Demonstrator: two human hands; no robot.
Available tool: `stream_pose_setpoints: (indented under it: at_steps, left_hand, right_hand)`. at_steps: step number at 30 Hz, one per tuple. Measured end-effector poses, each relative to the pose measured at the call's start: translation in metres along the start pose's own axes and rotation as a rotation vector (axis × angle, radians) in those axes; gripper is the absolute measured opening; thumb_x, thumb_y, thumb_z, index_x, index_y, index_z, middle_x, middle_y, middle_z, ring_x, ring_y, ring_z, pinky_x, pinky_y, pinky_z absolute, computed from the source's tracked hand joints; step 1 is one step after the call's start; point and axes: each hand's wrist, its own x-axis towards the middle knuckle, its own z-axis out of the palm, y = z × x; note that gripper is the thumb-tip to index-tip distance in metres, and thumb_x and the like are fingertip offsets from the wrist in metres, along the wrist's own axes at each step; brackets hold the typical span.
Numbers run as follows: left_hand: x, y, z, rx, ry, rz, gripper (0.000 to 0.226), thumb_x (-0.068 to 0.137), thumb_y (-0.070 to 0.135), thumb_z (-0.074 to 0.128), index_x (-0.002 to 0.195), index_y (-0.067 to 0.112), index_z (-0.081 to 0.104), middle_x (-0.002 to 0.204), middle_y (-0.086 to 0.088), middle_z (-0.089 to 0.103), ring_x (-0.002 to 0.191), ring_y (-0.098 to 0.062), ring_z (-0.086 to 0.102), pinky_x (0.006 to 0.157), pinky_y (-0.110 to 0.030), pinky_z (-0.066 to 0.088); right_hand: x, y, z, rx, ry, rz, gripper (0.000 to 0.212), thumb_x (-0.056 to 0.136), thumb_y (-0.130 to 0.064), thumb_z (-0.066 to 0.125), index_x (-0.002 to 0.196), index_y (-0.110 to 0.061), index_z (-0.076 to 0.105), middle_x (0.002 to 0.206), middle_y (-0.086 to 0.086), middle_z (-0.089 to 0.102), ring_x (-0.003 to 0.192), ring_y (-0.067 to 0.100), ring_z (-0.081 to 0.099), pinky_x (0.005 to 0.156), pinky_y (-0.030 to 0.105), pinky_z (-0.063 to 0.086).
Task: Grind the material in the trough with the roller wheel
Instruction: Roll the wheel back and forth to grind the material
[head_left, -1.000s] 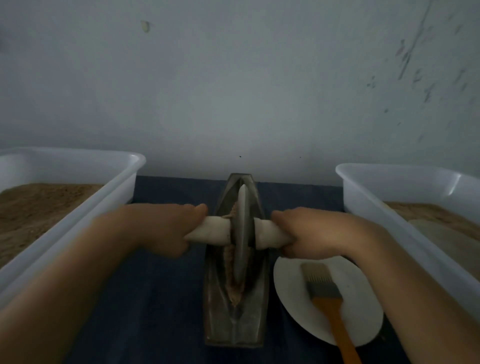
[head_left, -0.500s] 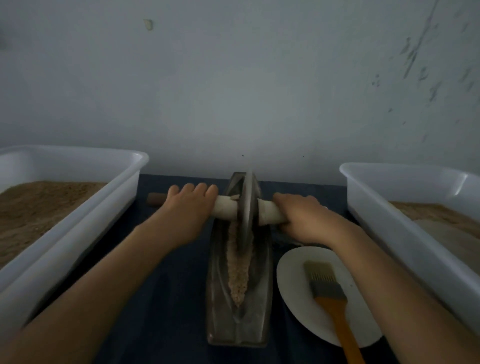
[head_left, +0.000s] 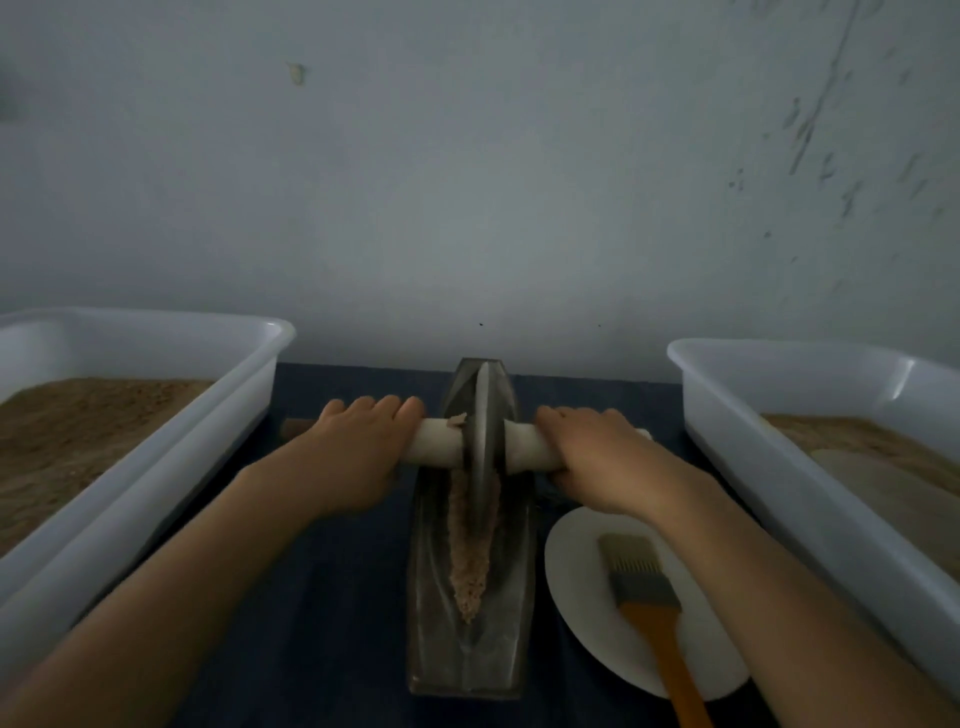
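Note:
A dark metal boat-shaped trough (head_left: 519, 613) lies lengthwise on the dark blue table in front of me. A strip of pinkish-brown ground material (head_left: 470, 551) fills its groove. The metal roller wheel (head_left: 483, 431) stands upright in the far half of the trough, with a pale axle handle (head_left: 436, 441) through it. My left hand (head_left: 353, 452) grips the handle left of the wheel. My right hand (head_left: 602, 457) grips it on the right side, hiding that part of the handle.
A white tub (head_left: 156, 452) of brown powder stands at the left, another white tub (head_left: 810, 467) with brown powder at the right. A white plate (head_left: 582, 592) beside the trough carries an orange-handled brush (head_left: 649, 597). A grey wall rises right behind the table.
Both hands have pushed the wheel away from me, from the middle of the trough to its far half. More of the ground material now shows in the near groove.

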Motion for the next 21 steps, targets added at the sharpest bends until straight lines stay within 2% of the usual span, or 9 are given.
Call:
stream_pose_setpoints:
  at_steps: [3, 5, 7, 9, 11, 13, 15, 17, 21]
  left_hand:
    - [-0.01, 0.003, -0.019, -0.04, -0.203, 0.043, 0.044, 0.09, 0.029, 0.053, 0.125, 0.023, 0.027, 0.124, 0.004, 0.043, 0.111, -0.016, 0.046, 0.09, -0.031, 0.034]
    - [-0.016, 0.003, -0.031, -0.087, -0.344, 0.08, 0.038, 0.092, 0.026, 0.051, 0.122, 0.022, 0.028, 0.113, 0.004, 0.046, 0.102, -0.013, 0.048, 0.083, -0.025, 0.036]
    - [-0.021, 0.002, -0.04, -0.163, -0.459, 0.112, 0.026, 0.093, 0.024, 0.051, 0.109, 0.026, 0.031, 0.099, 0.006, 0.045, 0.088, -0.008, 0.047, 0.074, -0.019, 0.036]
    - [-0.024, 0.001, -0.046, -0.224, -0.524, 0.132, 0.024, 0.092, 0.023, 0.052, 0.091, 0.031, 0.029, 0.089, 0.008, 0.045, 0.077, -0.005, 0.045, 0.068, -0.019, 0.035]
    - [-0.023, -0.001, -0.047, -0.265, -0.544, 0.126, 0.023, 0.092, 0.023, 0.053, 0.093, 0.029, 0.03, 0.088, 0.006, 0.046, 0.078, -0.008, 0.047, 0.071, -0.022, 0.039]
    - [-0.019, -0.001, -0.044, -0.282, -0.532, 0.098, 0.025, 0.092, 0.022, 0.053, 0.105, 0.022, 0.032, 0.099, 0.001, 0.05, 0.087, -0.013, 0.051, 0.079, -0.027, 0.042]
    - [-0.012, -0.002, -0.035, -0.266, -0.469, 0.06, 0.031, 0.092, 0.021, 0.053, 0.115, 0.018, 0.033, 0.111, -0.003, 0.051, 0.097, -0.016, 0.052, 0.086, -0.03, 0.043]
    - [-0.002, -0.004, -0.021, -0.201, -0.336, 0.018, 0.029, 0.092, 0.021, 0.052, 0.114, 0.017, 0.033, 0.116, -0.003, 0.049, 0.102, -0.019, 0.051, 0.087, -0.033, 0.041]
    - [0.014, -0.005, 0.008, -0.067, -0.009, -0.068, 0.031, 0.09, 0.024, 0.052, 0.115, 0.019, 0.034, 0.119, -0.001, 0.047, 0.108, -0.021, 0.049, 0.088, -0.037, 0.036]
  right_hand:
    - [-0.012, -0.006, -0.016, 0.088, -0.197, -0.02, 0.031, 0.091, -0.015, 0.055, 0.119, -0.011, 0.043, 0.119, 0.006, 0.052, 0.102, 0.019, 0.052, 0.06, 0.023, 0.031]
    - [-0.02, -0.009, -0.027, 0.071, -0.3, -0.057, 0.034, 0.092, -0.019, 0.056, 0.122, -0.009, 0.044, 0.12, 0.008, 0.053, 0.105, 0.019, 0.052, 0.051, 0.014, 0.027]
    - [-0.027, -0.012, -0.036, 0.081, -0.355, -0.087, 0.035, 0.091, -0.024, 0.058, 0.121, -0.01, 0.047, 0.118, 0.008, 0.055, 0.101, 0.019, 0.054, 0.054, 0.013, 0.03]
    - [-0.031, -0.013, -0.042, 0.093, -0.352, -0.104, 0.037, 0.091, -0.026, 0.058, 0.122, -0.01, 0.048, 0.113, 0.008, 0.057, 0.097, 0.022, 0.055, 0.067, 0.022, 0.039]
    - [-0.028, -0.013, -0.04, 0.085, -0.338, -0.107, 0.035, 0.091, -0.024, 0.057, 0.122, -0.009, 0.048, 0.103, 0.004, 0.056, 0.089, 0.019, 0.052, 0.067, 0.024, 0.039]
    - [-0.02, -0.012, -0.033, 0.076, -0.313, -0.086, 0.03, 0.091, -0.018, 0.056, 0.119, -0.011, 0.046, 0.101, 0.001, 0.052, 0.087, 0.015, 0.049, 0.059, 0.021, 0.036]
    - [-0.009, -0.01, -0.024, 0.051, -0.237, -0.041, 0.033, 0.091, -0.014, 0.054, 0.122, -0.012, 0.042, 0.113, 0.005, 0.053, 0.096, 0.019, 0.052, 0.064, 0.024, 0.036]
    - [0.0, -0.006, -0.013, 0.009, -0.101, -0.01, 0.036, 0.089, -0.013, 0.054, 0.122, -0.013, 0.041, 0.117, 0.005, 0.052, 0.102, 0.021, 0.052, 0.071, 0.027, 0.031]
    - [0.015, 0.002, 0.012, -0.082, 0.194, -0.009, 0.03, 0.086, -0.018, 0.056, 0.114, -0.015, 0.044, 0.112, 0.004, 0.053, 0.101, 0.023, 0.048, 0.072, 0.032, 0.024]
